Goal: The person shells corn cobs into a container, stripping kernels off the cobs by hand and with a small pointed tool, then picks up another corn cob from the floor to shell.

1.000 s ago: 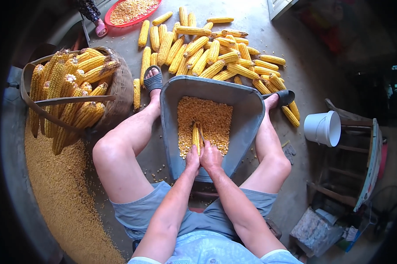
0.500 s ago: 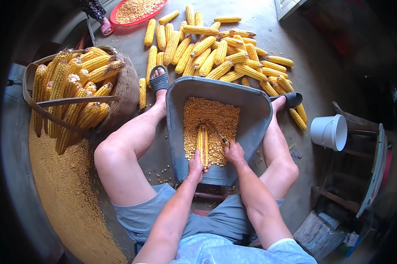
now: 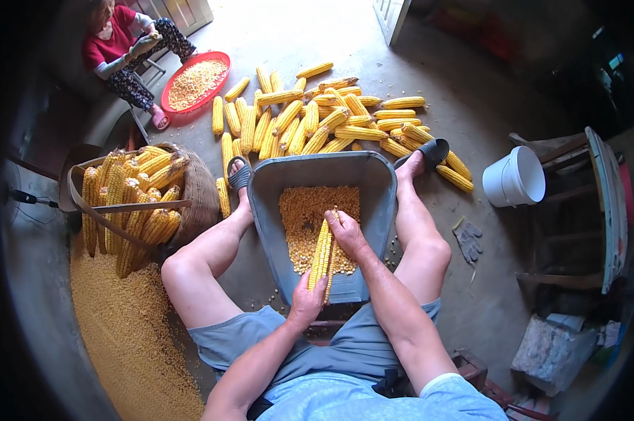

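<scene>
My left hand (image 3: 308,298) is closed round the near end of a yellow corn cob (image 3: 321,256), which slants up over a grey-blue tub (image 3: 261,203) between my legs. Stripped rows run along the cob. At its far end my right hand (image 3: 346,233) is closed, thumb against the cob. A small dark tip of the black-handled pick (image 3: 336,208) shows by that thumb; the rest is hidden in the hand. Loose kernels (image 3: 317,198) lie in the bottom of the tub, under both hands.
Many cobs (image 3: 289,126) lie on the floor beyond the tub. A wicker basket (image 3: 203,193) full of cobs stands left, above heaped kernels (image 3: 120,330). Right are a white bucket (image 3: 508,179), a glove (image 3: 467,238) and a wooden frame (image 3: 598,210). Another person (image 3: 113,42) sits by a red basin (image 3: 226,59).
The view has tilted up, bringing the other person into sight. My right hand has moved from beside the cob to its far end; the cob is lifted and tilted in my left hand.
</scene>
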### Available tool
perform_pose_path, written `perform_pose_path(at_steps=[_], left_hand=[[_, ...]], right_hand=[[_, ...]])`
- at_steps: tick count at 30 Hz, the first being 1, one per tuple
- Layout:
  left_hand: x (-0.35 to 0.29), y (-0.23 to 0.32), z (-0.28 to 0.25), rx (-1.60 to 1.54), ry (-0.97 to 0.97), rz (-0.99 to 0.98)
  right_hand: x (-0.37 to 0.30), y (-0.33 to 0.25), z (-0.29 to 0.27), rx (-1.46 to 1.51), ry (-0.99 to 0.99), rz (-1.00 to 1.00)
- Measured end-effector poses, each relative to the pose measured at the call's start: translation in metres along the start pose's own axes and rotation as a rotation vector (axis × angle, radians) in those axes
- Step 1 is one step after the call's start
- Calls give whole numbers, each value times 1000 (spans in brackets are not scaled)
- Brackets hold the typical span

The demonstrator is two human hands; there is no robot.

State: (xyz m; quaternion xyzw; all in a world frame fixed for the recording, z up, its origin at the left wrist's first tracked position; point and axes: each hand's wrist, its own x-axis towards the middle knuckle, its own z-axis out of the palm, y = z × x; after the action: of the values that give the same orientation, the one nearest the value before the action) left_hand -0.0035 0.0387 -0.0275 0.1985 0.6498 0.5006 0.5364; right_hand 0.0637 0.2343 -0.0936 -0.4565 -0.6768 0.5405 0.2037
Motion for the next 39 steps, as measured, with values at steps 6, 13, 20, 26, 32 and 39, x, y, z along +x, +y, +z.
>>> perform_pose_path(at_steps=[6, 13, 20, 26, 32, 39], left_hand=[[-25, 14, -15, -323, -159, -155], [-10, 16, -23, -393, -121, -141], [-7, 7, -24, -109, -122, -46], [-6, 12, -20, -234, -146, -79], [-3, 16, -29, -366, -166, -132], [-3, 8, -22, -157, -126, -50]], right_hand=[[-15, -23, -3, 42, 44, -266], [-18, -25, 6, 487, -44, 68], [-15, -41, 2, 454, -16, 247], [-12, -35, 0, 765, -121, 252], [-22, -49, -4, 532, -175, 106], [-33, -41, 27, -62, 24, 168]])
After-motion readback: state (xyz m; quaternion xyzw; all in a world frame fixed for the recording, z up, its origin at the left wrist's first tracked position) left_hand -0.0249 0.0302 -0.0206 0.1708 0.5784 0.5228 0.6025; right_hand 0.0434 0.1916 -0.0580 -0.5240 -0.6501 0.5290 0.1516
